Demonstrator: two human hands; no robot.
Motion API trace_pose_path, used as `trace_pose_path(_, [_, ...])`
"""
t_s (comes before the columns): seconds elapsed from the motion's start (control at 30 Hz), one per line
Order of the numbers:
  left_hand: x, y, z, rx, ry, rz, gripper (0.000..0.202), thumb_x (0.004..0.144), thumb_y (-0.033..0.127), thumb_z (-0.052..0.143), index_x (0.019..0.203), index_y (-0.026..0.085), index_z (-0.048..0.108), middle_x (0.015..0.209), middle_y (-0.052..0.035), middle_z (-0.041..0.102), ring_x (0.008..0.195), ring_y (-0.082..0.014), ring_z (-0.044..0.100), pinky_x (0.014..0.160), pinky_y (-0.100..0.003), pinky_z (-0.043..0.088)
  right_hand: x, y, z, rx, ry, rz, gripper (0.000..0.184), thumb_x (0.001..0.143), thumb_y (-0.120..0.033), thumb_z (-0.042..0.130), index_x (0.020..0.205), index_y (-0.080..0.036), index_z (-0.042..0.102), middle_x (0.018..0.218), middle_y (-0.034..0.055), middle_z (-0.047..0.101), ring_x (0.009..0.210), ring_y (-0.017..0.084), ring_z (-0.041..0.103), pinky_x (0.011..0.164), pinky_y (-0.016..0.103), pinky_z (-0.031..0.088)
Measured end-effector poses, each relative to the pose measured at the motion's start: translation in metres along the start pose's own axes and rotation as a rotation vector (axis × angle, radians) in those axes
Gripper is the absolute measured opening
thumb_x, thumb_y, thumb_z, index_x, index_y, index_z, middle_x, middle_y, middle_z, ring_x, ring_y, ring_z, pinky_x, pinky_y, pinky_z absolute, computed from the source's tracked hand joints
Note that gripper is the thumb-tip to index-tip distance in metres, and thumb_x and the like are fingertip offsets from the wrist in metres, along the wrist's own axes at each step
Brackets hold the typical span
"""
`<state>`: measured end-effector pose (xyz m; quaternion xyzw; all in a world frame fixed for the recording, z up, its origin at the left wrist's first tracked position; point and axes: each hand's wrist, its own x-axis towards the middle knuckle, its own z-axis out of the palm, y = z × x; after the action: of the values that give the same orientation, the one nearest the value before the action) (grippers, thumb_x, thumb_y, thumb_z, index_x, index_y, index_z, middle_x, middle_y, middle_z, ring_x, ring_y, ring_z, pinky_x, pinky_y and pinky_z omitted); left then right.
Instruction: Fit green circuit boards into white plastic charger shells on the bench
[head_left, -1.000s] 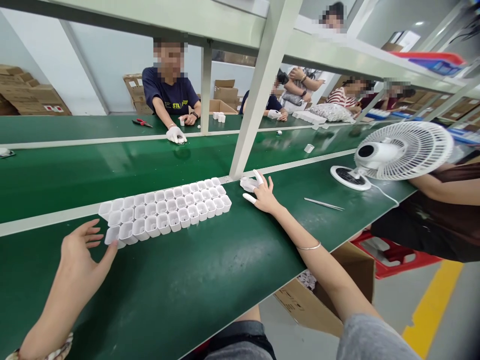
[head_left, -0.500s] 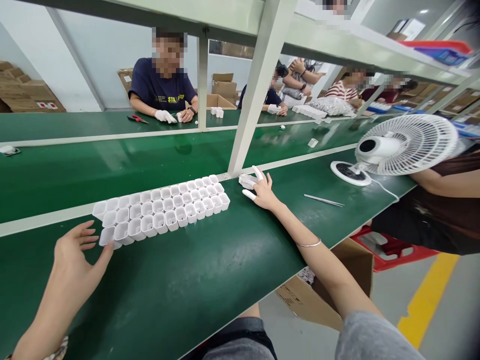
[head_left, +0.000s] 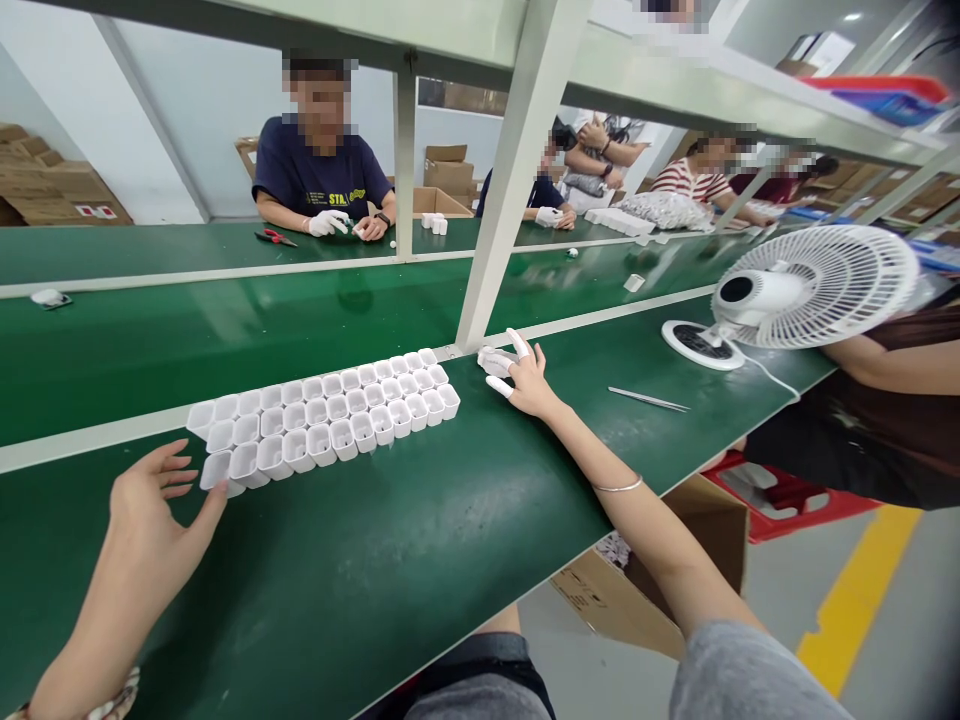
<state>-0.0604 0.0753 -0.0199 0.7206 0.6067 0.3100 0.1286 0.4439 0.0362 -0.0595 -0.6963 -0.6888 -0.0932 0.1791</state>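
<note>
White cups (head_left: 316,410): 3 rows mostly formed, L end uneven; L hand (head_left: 161,510) wide at end cup (head_left: 217,468), R hand (head_left: 529,385) spread near white pc. (head_left: 493,362), cannot tell if gripping.

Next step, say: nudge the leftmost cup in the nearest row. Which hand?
Left, I'd say: the left hand has its thumb at that cup. The right hand is beyond the opposite end of the row, near the post.

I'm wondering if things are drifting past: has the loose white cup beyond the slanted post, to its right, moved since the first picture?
Yes. The loose white cup has shifted right, farther from the slanted metal post.
</note>
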Motion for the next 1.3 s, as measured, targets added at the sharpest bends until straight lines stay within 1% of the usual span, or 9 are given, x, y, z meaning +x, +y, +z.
trace_pose_path(0.2, [0.0, -0.002, 0.001, -0.001, -0.007, -0.009, 0.092, 0.067, 0.055, 0.063, 0.139, 0.0, 0.046, 0.114, -0.0235, 0.062, 0.097, -0.0379, 0.068, 0.077, -0.055, 0.063, 0.001, -0.001, 0.004, -0.025, -0.008, -0.016, 0.052, 0.098, -0.057, 0.038, 0.114, -0.018, 0.068, 0.166, 0.0142, 0.014, 0.153, 0.038, 0.011, 0.119, 0.067, 0.005])
trace_pose_path(0.3, [0.0, -0.006, 0.003, 0.003, -0.019, 0.006, 0.09, 0.068, 0.054, 0.064, 0.139, 0.001, 0.045, 0.114, -0.023, 0.062, 0.097, -0.0372, 0.068, 0.077, -0.055, 0.063, 0.002, -0.001, 0.004, -0.024, -0.019, -0.019, 0.051, 0.098, -0.056, 0.04, 0.122, -0.019, 0.066, 0.167, 0.0136, 0.012, 0.153, 0.038, 0.009, 0.118, 0.068, 0.005])
trace_pose_path(0.43, [0.0, -0.009, 0.003, 0.006, -0.007, 0.02, 0.09, 0.068, 0.055, 0.064, 0.138, 0.001, 0.046, 0.114, -0.0228, 0.062, 0.096, -0.0372, 0.068, 0.077, -0.054, 0.063, 0.0, 0.0, 0.001, -0.007, 0.02, -0.011, 0.053, 0.099, -0.056, 0.04, 0.138, -0.025, 0.055, 0.167, 0.0114, 0.01, 0.154, 0.037, 0.008, 0.119, 0.067, 0.006])
trace_pose_path(0.63, [0.0, -0.004, 0.002, 0.008, -0.01, 0.01, 0.091, 0.067, 0.055, 0.063, 0.138, 0.0, 0.046, 0.111, -0.0223, 0.062, 0.096, -0.0371, 0.068, 0.078, -0.054, 0.063, 0.001, 0.0, 0.005, -0.048, -0.013, -0.023, 0.05, 0.098, -0.057, 0.041, 0.112, -0.017, 0.068, 0.166, 0.0154, 0.012, 0.153, 0.039, 0.012, 0.119, 0.068, 0.005])
trace_pose_path(0.7, [0.0, -0.002, 0.002, 0.013, -0.015, 0.005, 0.091, 0.067, 0.055, 0.062, 0.137, -0.001, 0.046, 0.11, -0.0222, 0.062, 0.096, -0.0375, 0.068, 0.078, -0.054, 0.063, 0.001, 0.0, 0.006, -0.047, -0.008, -0.018, 0.049, 0.098, -0.056, 0.042, 0.118, -0.018, 0.066, 0.167, 0.015, 0.012, 0.153, 0.039, 0.011, 0.118, 0.068, 0.006])
trace_pose_path(0.83, [0.0, -0.002, 0.004, 0.024, -0.022, 0.022, 0.091, 0.066, 0.055, 0.062, 0.137, 0.0, 0.047, 0.109, -0.0214, 0.062, 0.096, -0.0376, 0.068, 0.079, -0.054, 0.063, 0.0, 0.002, 0.004, -0.038, 0.037, -0.012, 0.053, 0.099, -0.056, 0.04, 0.139, -0.024, 0.054, 0.167, 0.0132, 0.011, 0.153, 0.037, 0.011, 0.119, 0.067, 0.007])
trace_pose_path(1.0, [0.001, -0.002, 0.003, 0.009, -0.017, 0.011, 0.094, 0.064, 0.056, 0.061, 0.136, -0.002, 0.047, 0.109, -0.0224, 0.062, 0.093, -0.0377, 0.068, 0.078, -0.055, 0.063, 0.001, 0.001, 0.005, -0.034, 0.005, 0.001, 0.052, 0.098, -0.058, 0.04, 0.127, -0.02, 0.062, 0.166, 0.0138, 0.012, 0.153, 0.037, 0.012, 0.12, 0.065, 0.008])
trace_pose_path(1.2, [0.001, 0.002, 0.002, 0.035, -0.015, 0.01, 0.094, 0.064, 0.057, 0.06, 0.136, -0.003, 0.047, 0.106, -0.0216, 0.061, 0.091, -0.0371, 0.068, 0.077, -0.054, 0.063, -0.001, 0.0, 0.002, 0.023, 0.019, 0.006, 0.055, 0.099, -0.057, 0.037, 0.14, -0.024, 0.052, 0.166, 0.0138, 0.012, 0.153, 0.036, 0.012, 0.119, 0.067, 0.007])
trace_pose_path(1.3, [0.001, 0.0, 0.003, 0.017, -0.007, 0.006, 0.092, 0.064, 0.057, 0.061, 0.136, 0.001, 0.048, 0.104, -0.0188, 0.061, 0.09, -0.0366, 0.068, 0.076, -0.055, 0.063, -0.002, 0.001, 0.003, 0.025, 0.029, -0.005, 0.053, 0.099, -0.058, 0.037, 0.13, -0.022, 0.059, 0.166, 0.0135, 0.014, 0.153, 0.035, 0.012, 0.12, 0.065, 0.008])
